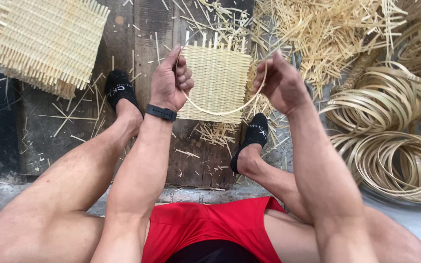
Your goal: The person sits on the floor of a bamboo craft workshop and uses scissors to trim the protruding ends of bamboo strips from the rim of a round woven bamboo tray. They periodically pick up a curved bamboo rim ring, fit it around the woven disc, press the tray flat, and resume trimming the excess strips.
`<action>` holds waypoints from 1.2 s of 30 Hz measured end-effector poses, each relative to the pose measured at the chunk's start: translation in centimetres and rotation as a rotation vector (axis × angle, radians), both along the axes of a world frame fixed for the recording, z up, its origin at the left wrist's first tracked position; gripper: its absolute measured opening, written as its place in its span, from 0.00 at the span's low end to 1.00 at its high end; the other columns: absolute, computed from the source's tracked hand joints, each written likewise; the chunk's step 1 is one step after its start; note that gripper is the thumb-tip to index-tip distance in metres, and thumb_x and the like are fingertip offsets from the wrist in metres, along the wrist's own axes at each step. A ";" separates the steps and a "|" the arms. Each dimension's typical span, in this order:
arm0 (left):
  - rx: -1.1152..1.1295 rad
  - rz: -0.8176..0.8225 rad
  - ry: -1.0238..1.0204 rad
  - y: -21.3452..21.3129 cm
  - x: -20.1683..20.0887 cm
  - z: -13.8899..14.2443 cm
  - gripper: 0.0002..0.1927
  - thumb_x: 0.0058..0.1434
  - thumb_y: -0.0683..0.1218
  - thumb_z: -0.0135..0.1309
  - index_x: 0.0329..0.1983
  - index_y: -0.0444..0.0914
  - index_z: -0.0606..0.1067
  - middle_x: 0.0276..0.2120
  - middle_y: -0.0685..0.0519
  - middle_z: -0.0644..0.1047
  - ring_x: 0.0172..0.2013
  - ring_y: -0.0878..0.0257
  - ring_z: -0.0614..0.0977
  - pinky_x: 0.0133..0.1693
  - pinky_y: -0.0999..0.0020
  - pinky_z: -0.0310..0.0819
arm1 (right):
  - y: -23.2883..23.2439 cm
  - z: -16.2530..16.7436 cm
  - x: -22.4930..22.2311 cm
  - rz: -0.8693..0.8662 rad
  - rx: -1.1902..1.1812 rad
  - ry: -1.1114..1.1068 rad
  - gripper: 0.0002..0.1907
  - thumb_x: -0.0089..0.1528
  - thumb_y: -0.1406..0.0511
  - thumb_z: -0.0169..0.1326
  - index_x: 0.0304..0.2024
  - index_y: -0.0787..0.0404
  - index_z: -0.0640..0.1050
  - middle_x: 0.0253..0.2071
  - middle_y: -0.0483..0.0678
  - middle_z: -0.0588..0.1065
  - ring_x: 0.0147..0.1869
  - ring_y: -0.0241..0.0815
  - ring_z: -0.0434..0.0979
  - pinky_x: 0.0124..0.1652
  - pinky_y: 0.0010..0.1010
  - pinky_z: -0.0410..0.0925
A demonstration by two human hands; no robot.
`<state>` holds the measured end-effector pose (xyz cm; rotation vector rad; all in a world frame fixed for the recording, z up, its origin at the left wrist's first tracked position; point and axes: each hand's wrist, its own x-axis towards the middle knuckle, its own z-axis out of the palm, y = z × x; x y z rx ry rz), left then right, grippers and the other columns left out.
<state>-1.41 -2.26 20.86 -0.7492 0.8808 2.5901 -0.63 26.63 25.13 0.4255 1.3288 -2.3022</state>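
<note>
One thin bamboo strip (220,111) is in hand, bent into a downward-sagging arc between the two hands and hanging just in front of a small woven square mat (219,80) that lies on the dark wooden planks (142,29) of the floor, between the person's feet. The left hand (170,80) pinches one end: fingers curled tight, thumb up along the strip, grip closed on it. The right hand (281,83) has the other end, the strip running up over the forefinger; the fingertips are turned away from the camera, but the grip reads as closed on the strip.

Judgement on the bend: it appears even, with no kink. To keep it so, pressure should be spread along the strip and the ends brought together gradually; a sharp pinch near either end would likely crack a splint this thin.

Pose: both forearms extend forward from the knees, wrists raised, hands held level and well apart. A black band (161,112) sits on the left wrist. The person is seated with legs apart, in black socks and red shorts.

Surroundings: a larger woven panel (40,41) lies at upper left; loose cut splints (327,34) are heaped at the top right; coiled bamboo hoops (395,146) are stacked at the right.
</note>
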 end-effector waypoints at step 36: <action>-1.465 -0.276 0.139 -3.0 1.5 -14.5 0.10 0.47 0.40 0.70 0.34 0.38 0.85 0.28 0.48 0.84 0.28 0.62 0.86 0.37 0.69 0.79 | -3.7 -16.5 2.0 -0.015 1.170 0.172 0.09 0.55 0.68 0.67 0.39 0.61 0.86 0.30 0.49 0.83 0.31 0.37 0.83 0.37 0.29 0.75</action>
